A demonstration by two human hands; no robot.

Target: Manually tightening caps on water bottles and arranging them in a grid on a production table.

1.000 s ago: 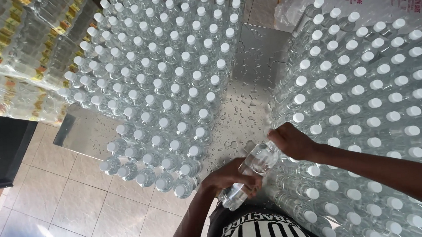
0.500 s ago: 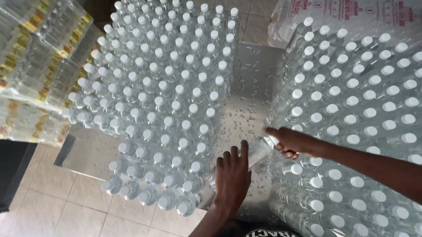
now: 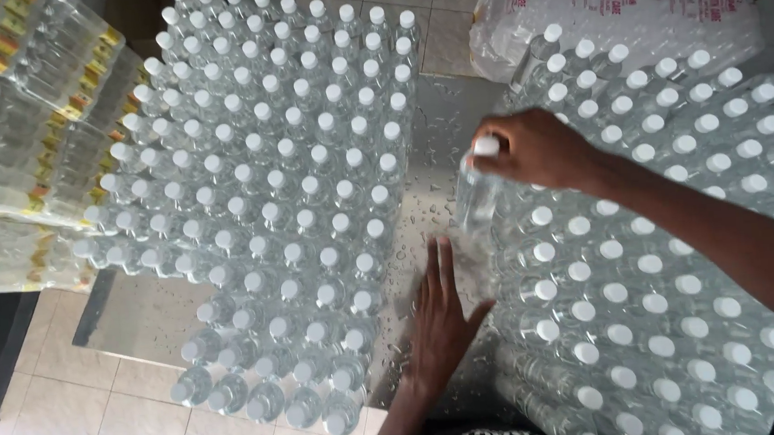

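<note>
A pale tiled floor [image 3: 48, 432] shows at the lower left, beneath a shiny metal worktop [image 3: 439, 123] beaded with water drops. At the far left, shrink-wrapped packs of bottles [image 3: 8, 126] with yellow labels lie stacked on their sides; how many packs there are cannot be told. Next comes a large block of clear plastic bottles [image 3: 276, 189] with white caps, all upright and set in close rows; they are far too many to count with certainty. A bare strip of worktop runs between this block and a second, similar block of capped bottles [image 3: 663, 271] on the right.

In that strip the left hand [image 3: 439, 318] lies flat, palm down on the wet metal, fingers straight and pressed together, thumb out toward the right-hand block. It holds nothing.

Just above and to the right of it stands one single bottle [image 3: 476, 198], at the left edge of the right-hand block. Its long axis is near vertical, leaning slightly, with the white cap uppermost and its base down by the left hand's fingertips. The right hand [image 3: 536, 148] comes in from the right and pinches this bottle at the cap and neck, fingers curled over the top.

At the upper right, behind the second block, sits one white printed plastic sack [image 3: 626, 1].
</note>
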